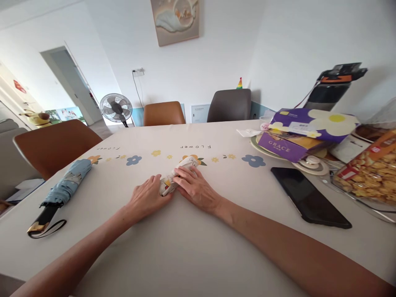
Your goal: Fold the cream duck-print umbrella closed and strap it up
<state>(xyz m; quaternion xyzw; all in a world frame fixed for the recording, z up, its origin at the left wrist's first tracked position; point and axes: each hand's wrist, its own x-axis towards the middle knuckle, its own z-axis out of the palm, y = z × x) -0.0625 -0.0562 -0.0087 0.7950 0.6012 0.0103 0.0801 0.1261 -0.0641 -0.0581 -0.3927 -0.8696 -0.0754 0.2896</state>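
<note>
A small white bundle with coloured print (168, 182) lies slantwise on the tablecloth in front of me. It looks rolled or folded; its exact kind I cannot make out. My left hand (147, 195) grips the near left end, with thumb and fingers closed about it. Across the middle and far part rests my right hand (198, 190), its fingers bent over the top and hiding much of the print. The bundle's far end sticks out beyond the right fingers, over a printed orange flower.
A folded blue umbrella (66, 183) lies at left. On the right are a black phone (309, 198), purple boxes (281, 146), a snack bag (368, 173) and a dark bottle (329, 90). Chairs (163, 113) stand around the table, with a fan (116, 108) behind.
</note>
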